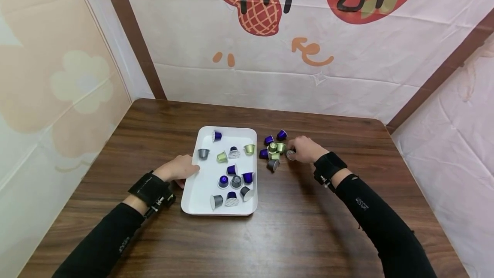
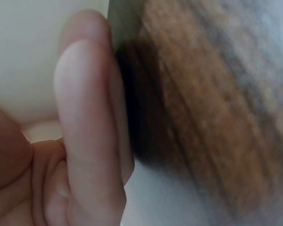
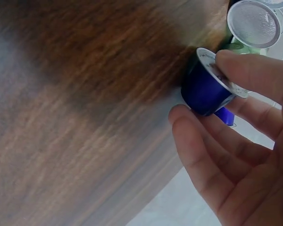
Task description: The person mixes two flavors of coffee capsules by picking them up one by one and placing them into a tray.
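Note:
My left hand (image 1: 178,169) holds the left rim of a white tray (image 1: 200,203), thumb over the edge; the left wrist view shows its fingers (image 2: 87,117) close up. Coffee capsules in purple, green and grey lie scattered in the tray, some upright, some tipped, such as a green capsule (image 1: 249,149). Right of the tray, my right hand (image 1: 305,149) pinches a dark blue coffee capsule (image 3: 203,92) between thumb and fingers, its foil lid against the thumb. Beside this hand is a loose cluster of capsules, with a grey capsule (image 1: 273,165) at its near side.
Tray and capsules stand on a brown wood-grain table (image 1: 293,235). A white printed cloth (image 1: 278,85) hangs behind the far edge, with more cloth at both sides. A purple capsule (image 1: 281,134) lies at the cluster's far end.

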A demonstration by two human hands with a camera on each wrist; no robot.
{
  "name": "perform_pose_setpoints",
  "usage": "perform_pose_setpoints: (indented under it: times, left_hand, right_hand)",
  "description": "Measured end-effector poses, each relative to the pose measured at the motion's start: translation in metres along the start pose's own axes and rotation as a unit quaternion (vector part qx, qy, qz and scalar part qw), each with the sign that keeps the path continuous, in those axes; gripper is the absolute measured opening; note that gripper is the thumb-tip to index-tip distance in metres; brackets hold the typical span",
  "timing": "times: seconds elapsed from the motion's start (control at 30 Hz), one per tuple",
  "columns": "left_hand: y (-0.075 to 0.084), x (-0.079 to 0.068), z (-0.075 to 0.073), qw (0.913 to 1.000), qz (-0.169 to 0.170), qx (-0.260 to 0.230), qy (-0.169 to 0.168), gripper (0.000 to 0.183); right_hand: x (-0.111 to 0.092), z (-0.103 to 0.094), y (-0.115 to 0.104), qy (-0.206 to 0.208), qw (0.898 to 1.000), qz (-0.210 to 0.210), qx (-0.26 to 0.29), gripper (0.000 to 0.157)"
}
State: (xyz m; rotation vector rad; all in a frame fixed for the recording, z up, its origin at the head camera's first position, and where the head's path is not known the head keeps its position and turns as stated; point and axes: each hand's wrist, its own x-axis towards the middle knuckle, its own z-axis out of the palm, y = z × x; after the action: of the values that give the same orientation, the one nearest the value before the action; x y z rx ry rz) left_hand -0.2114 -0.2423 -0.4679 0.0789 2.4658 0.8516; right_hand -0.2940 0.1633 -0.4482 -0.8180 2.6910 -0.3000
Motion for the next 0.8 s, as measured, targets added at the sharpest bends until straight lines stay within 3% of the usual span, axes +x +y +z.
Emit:
perform_pose_setpoints:
  times: [0.27,0.8]
  left_hand:
    - [0.001,-0.001,-0.001,0.9999,0.003,0.010,0.002,0.028]
    - [0.002,-0.001,-0.001,1.0000,0.007,0.006,-0.001,0.027]
  right_hand:
    - [-0.008,0.000,0.002,-0.012,1.000,-0.023,0.000,0.025]
    - [-0.015,-0.027,-0.027,0.053,0.993,-0.101,-0.007,0.016]
